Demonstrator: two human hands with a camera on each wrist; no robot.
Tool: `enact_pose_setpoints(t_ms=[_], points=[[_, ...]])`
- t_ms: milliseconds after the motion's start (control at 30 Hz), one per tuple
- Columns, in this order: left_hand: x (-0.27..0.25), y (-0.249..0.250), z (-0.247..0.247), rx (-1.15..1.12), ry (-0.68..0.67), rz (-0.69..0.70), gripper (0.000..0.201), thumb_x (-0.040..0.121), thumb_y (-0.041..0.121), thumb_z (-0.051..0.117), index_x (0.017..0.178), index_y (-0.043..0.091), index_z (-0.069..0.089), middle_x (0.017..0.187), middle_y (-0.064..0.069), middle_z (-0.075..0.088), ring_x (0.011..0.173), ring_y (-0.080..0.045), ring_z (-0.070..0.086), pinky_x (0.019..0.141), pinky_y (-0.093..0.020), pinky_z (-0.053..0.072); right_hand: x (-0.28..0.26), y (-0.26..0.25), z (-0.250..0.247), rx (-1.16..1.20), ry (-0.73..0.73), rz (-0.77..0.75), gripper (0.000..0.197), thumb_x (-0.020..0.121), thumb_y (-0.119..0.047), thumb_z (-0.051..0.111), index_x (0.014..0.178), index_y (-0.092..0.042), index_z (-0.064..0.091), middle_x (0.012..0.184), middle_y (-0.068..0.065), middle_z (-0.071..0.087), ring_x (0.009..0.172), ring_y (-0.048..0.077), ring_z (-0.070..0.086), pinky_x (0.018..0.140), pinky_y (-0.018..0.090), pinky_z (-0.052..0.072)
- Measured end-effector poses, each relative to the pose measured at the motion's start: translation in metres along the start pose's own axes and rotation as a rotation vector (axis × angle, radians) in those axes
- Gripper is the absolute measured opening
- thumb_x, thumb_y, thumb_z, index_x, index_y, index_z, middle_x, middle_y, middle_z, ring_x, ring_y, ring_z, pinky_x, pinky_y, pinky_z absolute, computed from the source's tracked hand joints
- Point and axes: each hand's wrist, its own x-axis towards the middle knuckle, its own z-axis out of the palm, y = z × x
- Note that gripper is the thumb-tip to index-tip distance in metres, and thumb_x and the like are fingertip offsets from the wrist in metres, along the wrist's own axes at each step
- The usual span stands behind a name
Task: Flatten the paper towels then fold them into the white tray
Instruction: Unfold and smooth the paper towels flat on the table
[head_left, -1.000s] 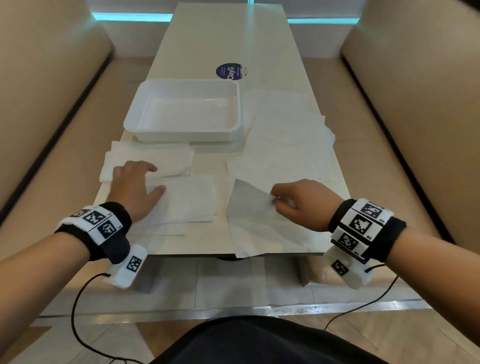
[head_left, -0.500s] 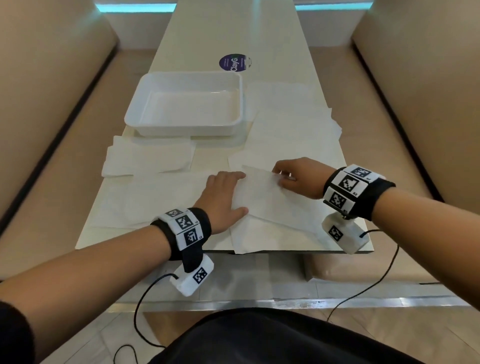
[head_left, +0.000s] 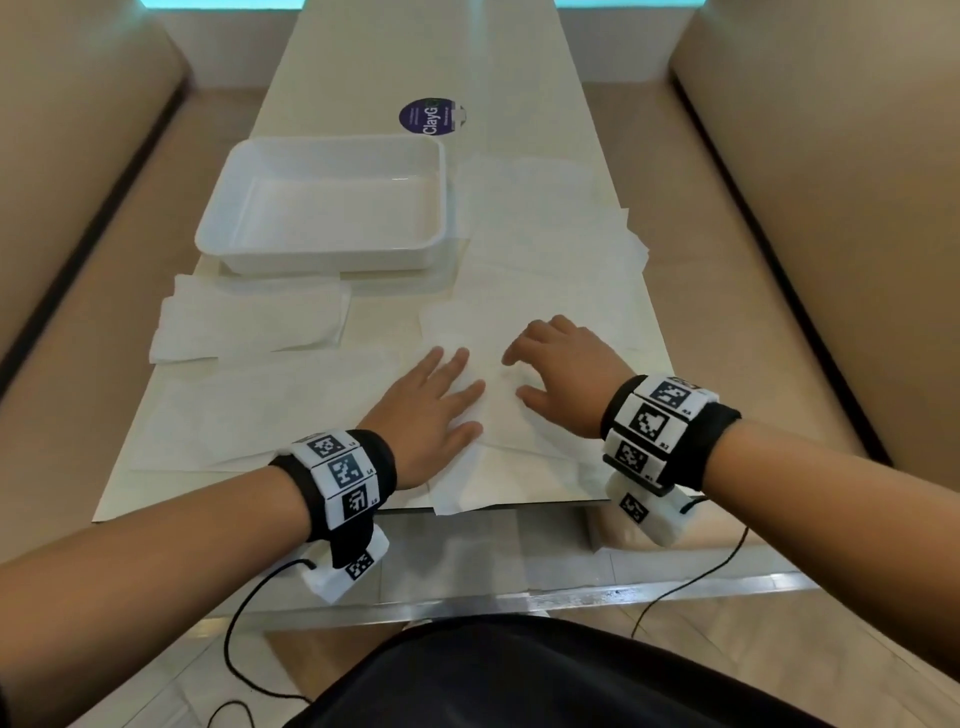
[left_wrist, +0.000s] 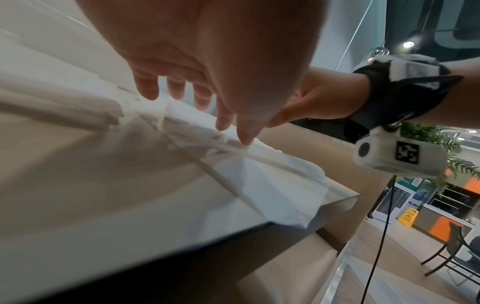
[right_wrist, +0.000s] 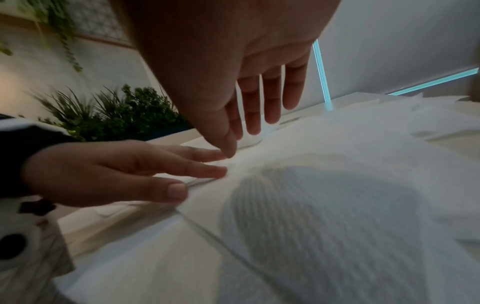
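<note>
Both hands lie on one paper towel (head_left: 524, 447) at the near right of the table (head_left: 363, 73); the left hand (head_left: 426, 415) is flat on its left part, fingers straight and a little spread, pointing far and right; the right hand (head_left: 563, 376) sits just to the right of it, fingers loosely bent with the tips down on the paper, holding nothing; the two hands are near each other but apart. The towel hangs a bit over the near edge of the table; it looks folded over, though the layers are hard to tell apart. The white tray (head_left: 332, 260) is far and to the left of both hands, with nothing in it; the left hand is nearer to it. I think the next move is to press the towel flat.
</note>
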Motion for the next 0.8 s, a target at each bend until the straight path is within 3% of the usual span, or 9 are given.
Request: enact_pose_setpoints(t_ms=[133, 233, 333, 433, 533, 700, 800], points=[[0.004, 0.002, 0.000, 0.055, -0.057, -0.003, 0.059, 0.101, 0.049, 0.020, 0.154, 0.025, 0.010, 0.162, -0.002, -0.008, 0.148, -0.025, -0.015, 0.121, -0.041, 0.002, -0.013, -0.014, 0.009, 0.032, -0.115, -0.022, 0.041, 0.098, -0.027, 0.042, 0.138, -0.021, 0.046, 0.139, -0.001, 0.049, 0.126, 0.020, 0.042, 0.101, 0.035, 0.039], [0.005, 0.008, 0.000, 0.086, -0.048, -0.036, 0.060, 0.102, 0.045, 0.022, 0.154, 0.021, 0.006, 0.162, -0.004, -0.006, 0.147, -0.027, -0.015, 0.121, -0.041, -0.001, -0.021, -0.023, 0.026, -0.023, -0.248, 0.002, 0.050, 0.103, -0.027, 0.030, 0.151, -0.017, 0.019, 0.159, 0.003, 0.019, 0.144, 0.023, 0.020, 0.114, 0.036, 0.022], [0.005, 0.013, -0.006, 0.061, -0.009, -0.043, 0.060, 0.103, 0.040, 0.025, 0.154, 0.015, 0.005, 0.162, -0.005, -0.007, 0.147, -0.027, -0.015, 0.120, -0.039, -0.003, -0.026, -0.024, 0.040, -0.056, -0.286, 0.030, 0.054, 0.104, -0.021, 0.027, 0.153, -0.015, 0.005, 0.161, 0.004, 0.001, 0.148, 0.024, 0.007, 0.116, 0.034, 0.015], [0.010, 0.015, -0.010, -0.018, -0.006, 0.060, 0.057, 0.104, 0.030, 0.027, 0.154, 0.012, 0.004, 0.162, -0.005, -0.007, 0.148, -0.022, -0.013, 0.119, -0.033, -0.004, -0.029, -0.023, 0.045, -0.023, -0.260, 0.038, 0.056, 0.103, -0.019, 0.027, 0.153, -0.014, 0.004, 0.161, 0.004, 0.000, 0.148, 0.024, 0.006, 0.116, 0.033, 0.015], [0.014, 0.017, -0.008, -0.085, -0.120, 0.090, 0.058, 0.104, 0.022, 0.027, 0.152, 0.008, -0.003, 0.161, -0.008, -0.012, 0.148, -0.020, -0.013, 0.120, -0.029, -0.005, -0.030, -0.023, 0.043, 0.039, -0.219, 0.090, 0.059, 0.102, -0.024, 0.030, 0.153, -0.013, 0.002, 0.161, 0.004, -0.002, 0.148, 0.023, 0.004, 0.117, 0.034, 0.013], [0.018, 0.018, -0.005, -0.003, -0.193, 0.073, 0.058, 0.105, 0.025, 0.019, 0.151, 0.007, -0.010, 0.159, -0.011, -0.020, 0.147, -0.021, -0.018, 0.121, -0.032, -0.006, -0.029, -0.020, 0.046, 0.025, -0.275, 0.144, 0.058, 0.104, -0.029, 0.025, 0.152, -0.014, -0.004, 0.160, 0.003, -0.009, 0.148, 0.020, -0.004, 0.118, 0.034, 0.007], [0.012, 0.018, -0.007, 0.051, -0.198, 0.075, 0.059, 0.105, 0.028, 0.017, 0.150, 0.005, -0.013, 0.158, -0.012, -0.022, 0.146, -0.021, -0.021, 0.116, -0.027, -0.014, -0.040, -0.011, 0.044, -0.015, -0.303, 0.151, 0.057, 0.104, -0.032, 0.022, 0.152, -0.021, -0.006, 0.160, -0.002, -0.012, 0.148, 0.018, -0.007, 0.118, 0.039, 0.010]])
